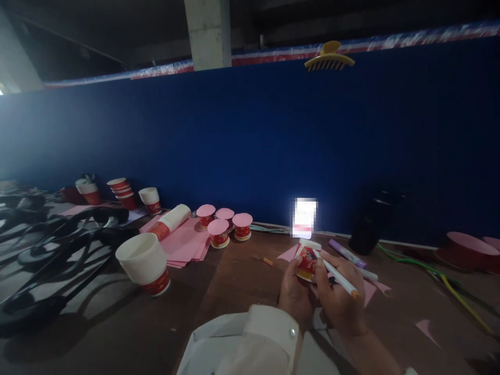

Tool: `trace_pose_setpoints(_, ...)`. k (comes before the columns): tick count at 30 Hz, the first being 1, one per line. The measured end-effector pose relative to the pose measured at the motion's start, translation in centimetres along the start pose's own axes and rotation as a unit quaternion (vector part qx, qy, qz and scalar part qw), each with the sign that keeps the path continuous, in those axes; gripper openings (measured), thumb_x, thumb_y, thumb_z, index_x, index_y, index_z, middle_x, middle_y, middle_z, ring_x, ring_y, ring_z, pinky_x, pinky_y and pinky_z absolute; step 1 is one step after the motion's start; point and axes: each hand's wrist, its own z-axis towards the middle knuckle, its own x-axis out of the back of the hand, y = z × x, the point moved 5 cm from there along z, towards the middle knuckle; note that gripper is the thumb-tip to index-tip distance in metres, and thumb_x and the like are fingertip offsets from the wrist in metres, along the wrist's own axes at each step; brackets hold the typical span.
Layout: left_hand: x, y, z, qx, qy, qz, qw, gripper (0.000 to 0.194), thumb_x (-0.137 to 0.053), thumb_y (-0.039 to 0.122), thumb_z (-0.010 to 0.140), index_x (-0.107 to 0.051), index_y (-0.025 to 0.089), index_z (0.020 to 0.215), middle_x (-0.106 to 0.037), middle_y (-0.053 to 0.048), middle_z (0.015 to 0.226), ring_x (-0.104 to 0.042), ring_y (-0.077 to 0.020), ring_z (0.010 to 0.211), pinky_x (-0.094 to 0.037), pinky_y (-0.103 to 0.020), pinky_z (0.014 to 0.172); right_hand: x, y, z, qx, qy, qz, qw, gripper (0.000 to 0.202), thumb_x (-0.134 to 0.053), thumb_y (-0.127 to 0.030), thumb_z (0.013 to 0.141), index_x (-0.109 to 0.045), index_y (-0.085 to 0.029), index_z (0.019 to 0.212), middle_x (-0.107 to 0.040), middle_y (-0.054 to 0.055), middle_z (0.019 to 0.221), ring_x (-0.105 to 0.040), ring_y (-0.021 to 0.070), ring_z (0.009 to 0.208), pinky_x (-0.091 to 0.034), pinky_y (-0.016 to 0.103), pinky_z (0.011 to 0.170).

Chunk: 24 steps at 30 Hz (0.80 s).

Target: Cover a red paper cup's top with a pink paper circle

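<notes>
Paper cup (305, 264) is held just in front of the lit screen (304, 214), mouth up, slightly tilted. Cup is gripped by the left hand (294, 291), thumb along its side, other fingers mostly hidden. White pen with orange end (338, 277) is pinched between thumb and forefinger of the right hand (344, 299), tip up near the cup's rim; contact can't be confirmed.

Status: four pink-topped cups (217, 227) are grouped left of the screen and are judged finished, given the matching tops. No pink top is seen on the held cup, so it is judged partway at best. Number left can't be told. Pink sheets (191, 245) and a nested cup stack (142, 260) are placed farther left of the screen, judged to be stock.

Clearance: rear is closed off by the blue partition (234, 146) behind the screen. Right of the screen, room is cut by a purple marker (347, 253), a black bottle-like object (371, 224) and pink scraps (427, 329). Best room is judged to be tabletop (238, 284) front-left of the screen; an orange stub (267, 262) is left lying there. Near edge isn't shown.
</notes>
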Motion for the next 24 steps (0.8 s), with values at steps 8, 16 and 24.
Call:
trace_pose_setpoints(8,-0.34,0.11,-0.41,0.017,0.005,0.012,1.0,0.024,-0.063,0.027,0.083,-0.073,0.01,0.096,-0.076,-0.013,0.1,-0.071,-0.0269,0.101,-0.053,-0.034,0.091,0.12,-0.37,0.21,0.021,0.011,0.007,1.0,0.013,-0.06,-0.026,0.095,-0.067,-0.018,0.103,-0.075,0.008,0.092,-0.068,0.0219,0.08,-0.049,0.04,0.081)
trace_pose_setpoints(16,-0.45,0.22,-0.67,0.022,0.019,0.022,0.999,0.023,-0.066,0.027,0.08,-0.073,0.01,0.093,-0.076,-0.013,0.102,-0.071,-0.0268,0.103,-0.053,-0.033,0.091,0.13,-0.35,0.12,0.011,0.012,0.002,1.0,0.014,-0.059,-0.028,0.095,-0.067,-0.019,0.102,-0.075,0.008,0.093,-0.068,0.0229,0.083,-0.049,0.042,0.083)
trace_pose_setpoints(24,-0.39,0.23,-0.56,0.019,0.014,0.0,1.0,0.025,-0.061,0.026,0.085,-0.074,0.008,0.096,-0.076,-0.014,0.1,-0.071,-0.0258,0.098,-0.052,-0.033,0.093,0.36,-0.56,0.26,0.02,0.013,0.007,1.0,0.013,-0.059,-0.026,0.095,-0.067,-0.018,0.103,-0.075,0.009,0.093,-0.069,0.0226,0.083,-0.049,0.042,0.084)
